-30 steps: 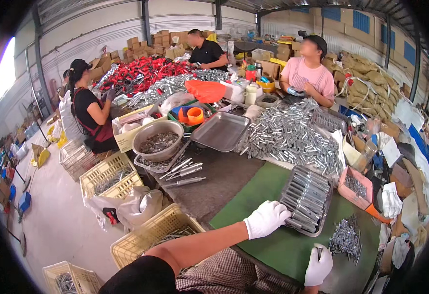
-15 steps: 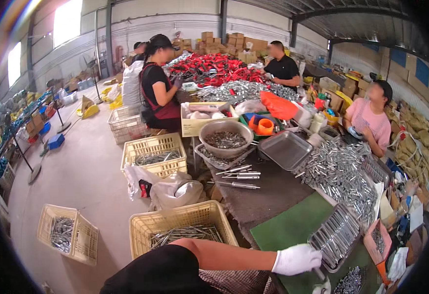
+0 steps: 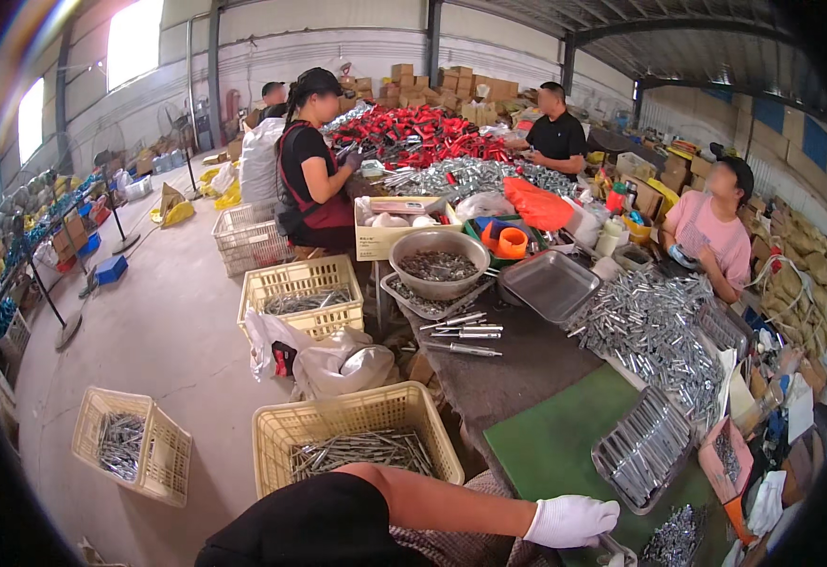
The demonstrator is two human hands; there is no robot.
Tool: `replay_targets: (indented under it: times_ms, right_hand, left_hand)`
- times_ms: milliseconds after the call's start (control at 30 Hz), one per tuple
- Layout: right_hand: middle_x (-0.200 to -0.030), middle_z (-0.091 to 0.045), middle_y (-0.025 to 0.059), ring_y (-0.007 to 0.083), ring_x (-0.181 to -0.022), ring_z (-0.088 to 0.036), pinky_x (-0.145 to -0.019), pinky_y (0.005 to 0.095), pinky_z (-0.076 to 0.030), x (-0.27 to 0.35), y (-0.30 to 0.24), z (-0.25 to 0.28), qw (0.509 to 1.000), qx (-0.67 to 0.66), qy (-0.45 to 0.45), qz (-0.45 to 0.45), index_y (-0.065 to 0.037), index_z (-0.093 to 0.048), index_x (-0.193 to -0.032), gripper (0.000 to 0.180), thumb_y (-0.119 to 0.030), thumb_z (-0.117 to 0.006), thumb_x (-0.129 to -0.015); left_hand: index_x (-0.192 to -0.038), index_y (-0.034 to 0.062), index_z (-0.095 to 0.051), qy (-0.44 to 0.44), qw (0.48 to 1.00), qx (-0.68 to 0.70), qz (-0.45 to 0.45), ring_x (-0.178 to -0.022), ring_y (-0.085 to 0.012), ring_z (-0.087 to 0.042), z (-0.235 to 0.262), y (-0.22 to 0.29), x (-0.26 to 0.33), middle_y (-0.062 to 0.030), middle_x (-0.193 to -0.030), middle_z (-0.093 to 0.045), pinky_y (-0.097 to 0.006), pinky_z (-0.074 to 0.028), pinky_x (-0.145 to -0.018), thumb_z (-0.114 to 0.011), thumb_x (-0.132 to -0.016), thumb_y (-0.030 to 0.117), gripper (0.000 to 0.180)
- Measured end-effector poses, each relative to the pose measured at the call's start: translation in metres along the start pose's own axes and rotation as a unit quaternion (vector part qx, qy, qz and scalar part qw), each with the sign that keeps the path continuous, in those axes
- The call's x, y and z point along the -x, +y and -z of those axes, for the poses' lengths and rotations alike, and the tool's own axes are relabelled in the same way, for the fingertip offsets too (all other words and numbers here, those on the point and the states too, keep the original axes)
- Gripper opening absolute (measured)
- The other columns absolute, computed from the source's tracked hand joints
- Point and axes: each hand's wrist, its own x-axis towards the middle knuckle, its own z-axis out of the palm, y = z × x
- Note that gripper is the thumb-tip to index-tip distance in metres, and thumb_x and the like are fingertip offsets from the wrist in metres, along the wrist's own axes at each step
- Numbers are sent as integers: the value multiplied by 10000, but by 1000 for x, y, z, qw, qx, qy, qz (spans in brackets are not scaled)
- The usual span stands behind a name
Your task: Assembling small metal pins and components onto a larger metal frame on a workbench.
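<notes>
We note cream crate point(image 3: 338, 414) of rods point(image 3: 361, 454) beside table point(image 3: 506, 383), likely for easy reach; left hand point(image 3: 574, 522) by small metal piece point(image 3: 614, 546), fingers together, grip we cannot tell; right hand point(image 3: 621, 558) mostly cut off, fingers hidden; tray point(image 3: 610, 482) keeps tubes point(image 3: 642, 442) aligned, perhaps against rolling. Pale floor point(image 3: 172, 326) left, dark tabletop, green mat point(image 3: 541, 430) under tray, co-worker point(image 3: 721, 244) right.

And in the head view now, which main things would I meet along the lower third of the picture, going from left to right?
Smaller cream basket, larger cream basket, left gloved hand, metal tray, pink tub.
</notes>
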Motion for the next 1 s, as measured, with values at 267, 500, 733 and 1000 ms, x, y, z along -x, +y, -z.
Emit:
replay_targets:
  times_ms: [267, 500, 733, 1000]
  right_hand:
    - [-779, -547, -12, 57, -553, -387, -465, 212, -281, 3, 13, 3, 980, -169, 44, -95, -23, -655, -1072, 244, -219, -608, -936]
    - [-738, -489, -58, 40, -546, -386, -447, 203, -260, 6, 0, 5, 976, -193, 11, -104, -51, -655, -1020, 219, -245, -591, -941]
    - [-781, -542, -23, 1, -464, -294, -385, 204, -193, 1, 18, 8, 976, -204, -1, -77, -36, -619, -970, 159, -163, -522, -958]
    - [-750, -609, -5, 30, -592, -461, -529, 212, -383, -4, -1, -1, 988, -120, -42, -88, -12, -646, -1043, 160, -120, -593, -938]
  left_hand:
    - [-987, 18, -500, -16, 999, 35, 36, -820, -348, -626, -4, 17, -4, -152, -993, -482, -461, -517, -713, -719, -775, 193, 351]
    - [-959, 7, -533, 8, 998, -52, 36, -807, -322, -625, 3, 41, 3, -140, -1017, -512, -423, -537, -710, -727, -766, 227, 350]
    - [-898, 30, -591, -43, 992, -116, -9, -805, -260, -619, 3, 43, -3, -114, -966, -518, -367, -543, -716, -689, -791, 262, 273]
    - [-1017, 84, -655, -69, 991, 59, 99, -786, -315, -643, 26, 27, -5, -129, -836, -632, -404, -526, -747, -702, -814, 247, 265]
